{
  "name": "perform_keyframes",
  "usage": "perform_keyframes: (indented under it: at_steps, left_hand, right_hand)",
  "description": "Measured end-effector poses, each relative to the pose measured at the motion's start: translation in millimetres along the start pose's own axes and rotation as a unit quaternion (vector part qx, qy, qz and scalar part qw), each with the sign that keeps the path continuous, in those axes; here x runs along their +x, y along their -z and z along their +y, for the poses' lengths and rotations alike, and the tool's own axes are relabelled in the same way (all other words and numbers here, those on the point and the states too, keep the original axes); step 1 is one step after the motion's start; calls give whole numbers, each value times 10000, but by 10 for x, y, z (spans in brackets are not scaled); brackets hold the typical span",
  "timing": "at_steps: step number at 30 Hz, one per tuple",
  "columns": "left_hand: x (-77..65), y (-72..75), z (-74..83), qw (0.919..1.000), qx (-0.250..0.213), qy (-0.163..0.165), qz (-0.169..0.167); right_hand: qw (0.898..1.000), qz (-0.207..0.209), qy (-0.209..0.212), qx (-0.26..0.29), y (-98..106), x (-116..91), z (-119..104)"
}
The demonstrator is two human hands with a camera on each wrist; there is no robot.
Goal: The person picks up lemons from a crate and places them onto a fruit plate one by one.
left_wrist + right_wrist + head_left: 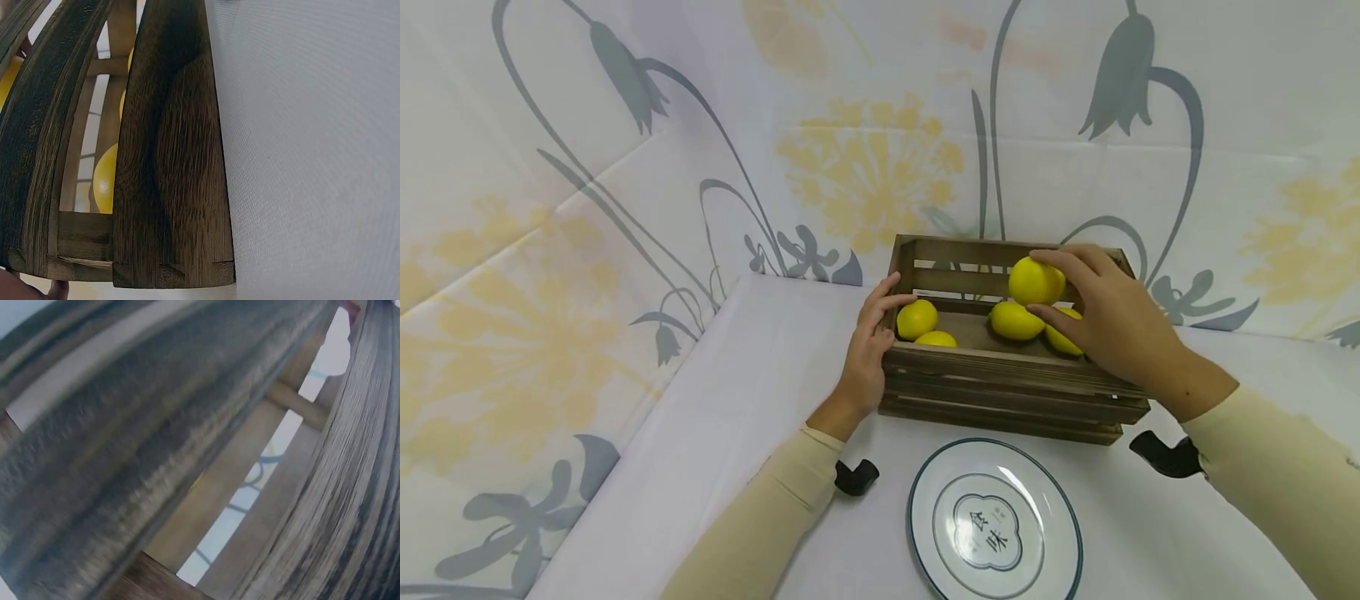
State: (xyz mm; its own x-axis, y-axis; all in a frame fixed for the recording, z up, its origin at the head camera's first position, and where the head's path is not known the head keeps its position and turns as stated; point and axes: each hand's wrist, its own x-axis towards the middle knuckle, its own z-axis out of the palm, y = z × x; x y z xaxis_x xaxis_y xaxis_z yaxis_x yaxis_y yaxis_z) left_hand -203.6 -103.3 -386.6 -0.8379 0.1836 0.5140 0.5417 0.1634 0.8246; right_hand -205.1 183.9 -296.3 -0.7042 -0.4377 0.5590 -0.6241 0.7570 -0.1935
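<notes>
A dark wooden slatted crate (1000,387) stands on the white-covered table with several yellow lemons inside. My right hand (1112,317) holds a lemon (1030,282) between thumb and fingers, above the crate's right half. Under it lie a lemon (1015,322) and another lemon (1062,333), partly behind the thumb. My left hand (868,350) grips the crate's left end, fingers over the rim. Just inside that end are a lemon (917,319) and a lemon (936,339) half hidden by the front slat. The left wrist view shows the crate's slats (181,156) up close.
In front of the crate lies a white plate (917,517) with a blue rim and printed characters. Flower-patterned cloth (865,167) rises close behind the crate and along the left. Black wrist mounts (856,477) stick out below both sleeves.
</notes>
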Motion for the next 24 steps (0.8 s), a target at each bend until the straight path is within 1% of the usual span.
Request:
perform_keyframes:
  at_steps: [4,10,16,24]
  left_hand:
    - [-9,2,-6,10000,-18,-60,12]
    - [-5,-2,10,9999,-48,-98,-12]
    - [-15,-4,7,10000,-35,-60,6]
    - [-12,-8,5,9999,29,-116,22]
  right_hand:
    - [9986,425,249,171,-7,-72,-50]
    - [9949,841,332,452,14,-163,-157]
    - [9866,1263,589,849,-33,-262,-251]
    - [9772,1744,634,1031,-122,-392,-418]
